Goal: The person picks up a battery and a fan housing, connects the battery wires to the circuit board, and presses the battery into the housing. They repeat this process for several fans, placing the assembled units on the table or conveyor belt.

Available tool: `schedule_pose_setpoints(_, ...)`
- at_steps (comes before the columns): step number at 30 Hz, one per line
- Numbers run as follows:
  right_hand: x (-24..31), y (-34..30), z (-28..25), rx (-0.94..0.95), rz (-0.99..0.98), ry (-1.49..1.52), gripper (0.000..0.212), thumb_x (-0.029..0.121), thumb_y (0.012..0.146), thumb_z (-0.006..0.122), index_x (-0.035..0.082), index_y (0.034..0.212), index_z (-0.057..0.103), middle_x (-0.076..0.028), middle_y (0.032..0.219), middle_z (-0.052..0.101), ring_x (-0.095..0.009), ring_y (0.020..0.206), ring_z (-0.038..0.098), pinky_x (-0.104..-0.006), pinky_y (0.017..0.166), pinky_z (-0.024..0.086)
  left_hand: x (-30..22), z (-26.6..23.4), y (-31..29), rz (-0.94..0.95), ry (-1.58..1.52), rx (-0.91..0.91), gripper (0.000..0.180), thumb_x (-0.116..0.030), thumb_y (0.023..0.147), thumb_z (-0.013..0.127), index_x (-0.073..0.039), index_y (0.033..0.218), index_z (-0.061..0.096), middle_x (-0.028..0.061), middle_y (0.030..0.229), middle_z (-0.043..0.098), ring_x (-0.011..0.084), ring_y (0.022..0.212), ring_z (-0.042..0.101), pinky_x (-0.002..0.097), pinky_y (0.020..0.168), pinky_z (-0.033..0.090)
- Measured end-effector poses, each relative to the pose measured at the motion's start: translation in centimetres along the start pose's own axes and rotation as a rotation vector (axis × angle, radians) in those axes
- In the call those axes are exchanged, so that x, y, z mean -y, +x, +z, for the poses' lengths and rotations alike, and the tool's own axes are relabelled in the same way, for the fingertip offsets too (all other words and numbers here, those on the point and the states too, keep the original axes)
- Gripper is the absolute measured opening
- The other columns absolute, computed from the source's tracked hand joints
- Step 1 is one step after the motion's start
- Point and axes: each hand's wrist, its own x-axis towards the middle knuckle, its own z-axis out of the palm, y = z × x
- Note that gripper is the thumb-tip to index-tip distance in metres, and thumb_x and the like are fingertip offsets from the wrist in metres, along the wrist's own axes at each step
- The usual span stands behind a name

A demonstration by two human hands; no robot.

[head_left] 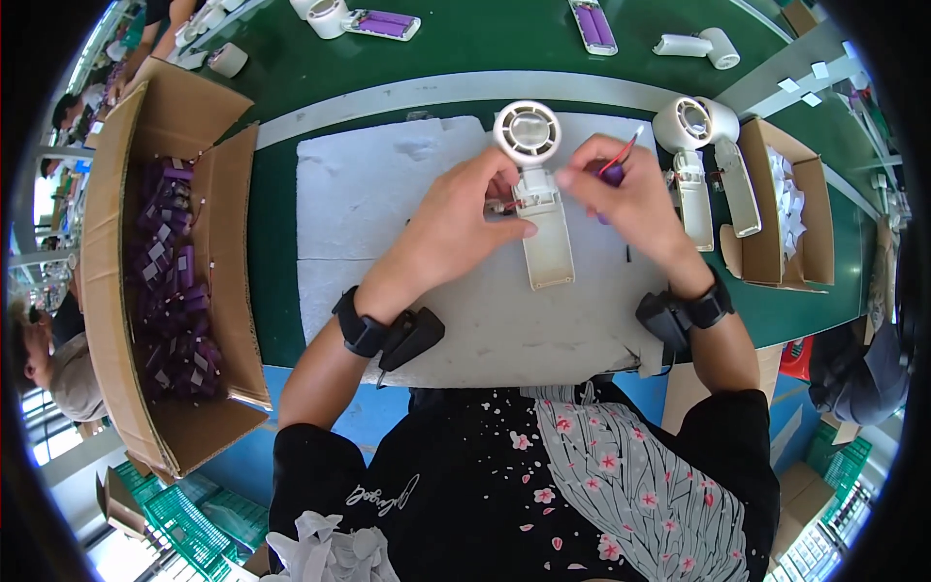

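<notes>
A white handheld fan (551, 254) lies on the foam mat in front of me, its round head away from me and its handle opened to show a hollow shell. My left hand (448, 221) is closed around the fan's neck, with the thumb on the handle's edge. A bit of red wire shows beside the neck, next to the left fingers. Within my right hand (635, 206), curled fingers hold a purple battery (613, 175) with a red lead sticking up. Its thumb and fingertip are pinched close to the right side of the neck; whether they touch it is unclear.
At left stands a cardboard box (228, 291) of purple batteries (175, 276). More opened fans (693, 189) lie right of the foam mat (359, 194), beside a carton (813, 223) of white pieces. Fan parts (383, 24) rest on the green bench beyond a grey strip. Other people sit at both sides.
</notes>
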Motion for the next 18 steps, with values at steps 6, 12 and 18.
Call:
schedule_pose_setpoints(6, 0.5, -0.8, 2.9, -0.13, -0.378, -0.516, 0.016, 0.001, 0.076, 0.074, 0.003, 0.089, 0.067, -0.006, 0.085, 0.063, -0.018, 0.067, 0.063, -0.0284, 0.061, 0.05, 1.3, -1.0, 0.0, 0.039, -0.153, 0.132, 0.028, -0.006, 0.074, 0.076, -0.002, 0.095, 0.058, 0.0086, 0.084, 0.064, 0.0192, 0.076, 0.063, 0.0308, 0.071, 0.052)
schedule_pose_setpoints(12, 0.1, -0.9, 3.4, -0.121, -0.419, -0.639, 0.014, 0.003, 0.074, 0.074, 0.002, 0.087, 0.068, -0.008, 0.083, 0.061, -0.022, 0.066, 0.063, -0.0297, 0.06, 0.051, 1.5, -1.3, -0.5, 0.092, -0.203, 0.147, 0.019, 0.0, 0.08, 0.071, -0.001, 0.098, 0.064, 0.0043, 0.088, 0.065, 0.012, 0.079, 0.059, 0.0261, 0.076, 0.049)
schedule_pose_setpoints(18, 0.6, -1.0, 4.1, -0.134, -0.347, -0.654, 0.013, 0.005, 0.074, 0.075, 0.0, 0.084, 0.068, -0.008, 0.083, 0.061, -0.022, 0.066, 0.062, -0.0298, 0.059, 0.051, 1.5, -1.2, -0.6, 0.086, -0.247, 0.122, 0.021, 0.002, 0.082, 0.068, -0.001, 0.103, 0.065, 0.0047, 0.091, 0.066, 0.0126, 0.082, 0.06, 0.0264, 0.076, 0.05)
